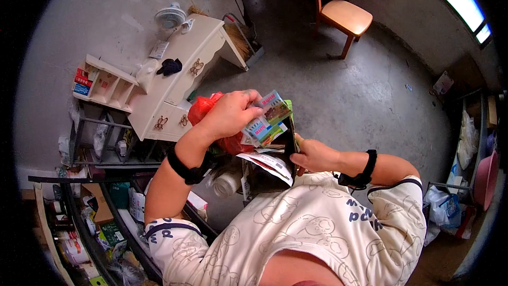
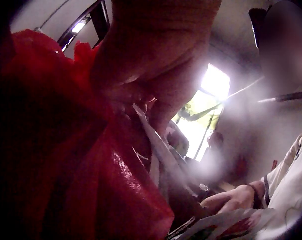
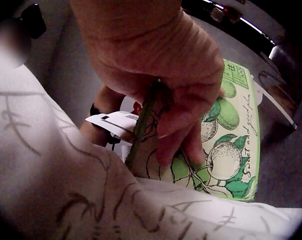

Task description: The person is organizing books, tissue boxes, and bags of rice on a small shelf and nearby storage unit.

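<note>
My left hand [image 1: 233, 112] pinches printed packets [image 1: 275, 108] with blue, green and white pictures, fanned over the dark opening of a box. My right hand [image 1: 318, 155] grips that box by its edge. In the right wrist view the box [image 3: 233, 150] shows a green and cream side printed with plums and lettering, and my fingers curl over its rim. White printed papers [image 1: 271, 166] stick out of the box toward my shirt. A crumpled red plastic bag [image 1: 202, 108] hangs beside my left hand and fills much of the left wrist view.
A white desk [image 1: 198, 37] with a fan [image 1: 170, 17] and dark cloth [image 1: 169, 66] stands ahead to the left. A cluttered rack [image 1: 114, 206] is at lower left. A wooden chair [image 1: 346, 16] stands farther off. Shelves with bags and a pink basin [image 1: 485, 180] line the right.
</note>
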`<state>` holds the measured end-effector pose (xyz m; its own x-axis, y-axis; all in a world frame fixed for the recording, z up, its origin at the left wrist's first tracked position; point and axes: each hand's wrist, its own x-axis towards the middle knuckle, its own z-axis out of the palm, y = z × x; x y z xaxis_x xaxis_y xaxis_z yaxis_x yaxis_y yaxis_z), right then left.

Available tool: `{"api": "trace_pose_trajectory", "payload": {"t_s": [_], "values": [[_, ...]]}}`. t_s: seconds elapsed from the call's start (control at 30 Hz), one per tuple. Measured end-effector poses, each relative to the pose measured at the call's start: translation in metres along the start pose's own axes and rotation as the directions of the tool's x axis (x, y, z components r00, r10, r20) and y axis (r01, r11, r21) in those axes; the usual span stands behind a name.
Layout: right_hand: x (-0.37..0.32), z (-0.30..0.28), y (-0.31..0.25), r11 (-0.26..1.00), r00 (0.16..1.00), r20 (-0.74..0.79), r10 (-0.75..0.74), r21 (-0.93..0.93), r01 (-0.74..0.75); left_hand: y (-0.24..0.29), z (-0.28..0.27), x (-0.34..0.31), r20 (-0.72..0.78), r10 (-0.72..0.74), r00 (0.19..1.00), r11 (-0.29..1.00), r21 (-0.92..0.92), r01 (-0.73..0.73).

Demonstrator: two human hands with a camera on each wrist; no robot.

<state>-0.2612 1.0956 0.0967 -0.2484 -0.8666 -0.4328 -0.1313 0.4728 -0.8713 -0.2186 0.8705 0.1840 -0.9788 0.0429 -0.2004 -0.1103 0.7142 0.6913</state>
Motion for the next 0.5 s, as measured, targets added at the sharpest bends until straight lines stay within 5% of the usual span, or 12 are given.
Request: {"api": "trace_pose_trajectory", "payload": {"t_s": [0.5], "values": [[-0.0019,-0.0009,-0.0049,0.998,1.000,-0.001,0.006,0.063,-0.006,-0.0040,-0.0033,0.0018,0.044,-0.066,0.997,0.988,-0.138,0.071]]}}
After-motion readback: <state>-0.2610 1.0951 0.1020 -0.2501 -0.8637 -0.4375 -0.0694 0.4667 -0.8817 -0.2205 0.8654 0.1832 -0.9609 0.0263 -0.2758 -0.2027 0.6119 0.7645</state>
